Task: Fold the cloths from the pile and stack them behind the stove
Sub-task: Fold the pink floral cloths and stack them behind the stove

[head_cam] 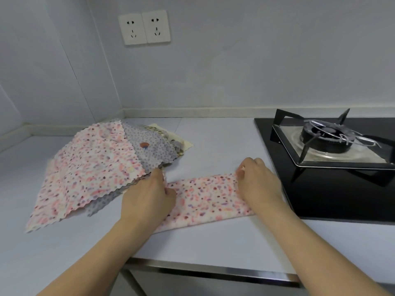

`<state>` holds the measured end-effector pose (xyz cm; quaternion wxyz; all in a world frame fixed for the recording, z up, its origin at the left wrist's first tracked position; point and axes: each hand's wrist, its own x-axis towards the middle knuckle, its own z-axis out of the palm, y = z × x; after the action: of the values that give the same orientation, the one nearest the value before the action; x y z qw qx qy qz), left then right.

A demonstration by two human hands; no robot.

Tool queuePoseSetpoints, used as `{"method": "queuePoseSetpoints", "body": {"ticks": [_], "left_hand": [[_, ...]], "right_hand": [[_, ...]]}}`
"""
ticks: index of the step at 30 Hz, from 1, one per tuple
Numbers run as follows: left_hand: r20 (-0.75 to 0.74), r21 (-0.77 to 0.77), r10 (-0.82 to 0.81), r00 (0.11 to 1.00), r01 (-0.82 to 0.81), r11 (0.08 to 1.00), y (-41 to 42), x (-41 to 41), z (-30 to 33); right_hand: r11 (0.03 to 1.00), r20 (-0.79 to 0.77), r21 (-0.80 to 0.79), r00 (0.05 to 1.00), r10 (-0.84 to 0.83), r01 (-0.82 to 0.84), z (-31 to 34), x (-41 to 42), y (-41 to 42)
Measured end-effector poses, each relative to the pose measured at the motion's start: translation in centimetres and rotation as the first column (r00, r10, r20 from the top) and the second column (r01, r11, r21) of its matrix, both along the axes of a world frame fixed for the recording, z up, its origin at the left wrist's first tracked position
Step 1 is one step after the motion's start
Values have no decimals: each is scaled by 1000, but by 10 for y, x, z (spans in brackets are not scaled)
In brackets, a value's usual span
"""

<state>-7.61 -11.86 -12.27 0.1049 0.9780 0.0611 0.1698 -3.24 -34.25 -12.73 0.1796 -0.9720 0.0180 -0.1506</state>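
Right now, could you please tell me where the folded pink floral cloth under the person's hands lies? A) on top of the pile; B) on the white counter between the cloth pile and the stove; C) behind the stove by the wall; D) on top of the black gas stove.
B: the folded pink floral cloth lies flat on the white counter, with the cloth pile to its left and the black gas stove to its right, under the left hand and right hand.

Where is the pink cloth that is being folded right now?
In the head view, the pink cloth lies on the counter between the pile on its left and the stove on its right, under both hands.
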Motion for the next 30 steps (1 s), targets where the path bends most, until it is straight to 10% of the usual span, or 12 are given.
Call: {"method": "queuePoseSetpoints", "body": {"ticks": [6, 16, 23, 30], "left_hand": [[105, 28, -42, 994, 39, 999, 2, 2, -6], [-158, 102, -56, 986, 73, 992, 4, 6, 4], [-168, -161, -171, 971, 144, 976, 5, 5, 19], [-223, -445, -334, 916, 209, 871, 17, 1, 28]], "right_hand": [[999, 7, -21, 999, -34, 35, -2, 2, 1], [1000, 36, -24, 999, 18, -17, -3, 1, 2], [998, -21, -34, 998, 51, -51, 1, -1, 2], [787, -36, 611, 991, 130, -81, 2, 1, -7]]}}
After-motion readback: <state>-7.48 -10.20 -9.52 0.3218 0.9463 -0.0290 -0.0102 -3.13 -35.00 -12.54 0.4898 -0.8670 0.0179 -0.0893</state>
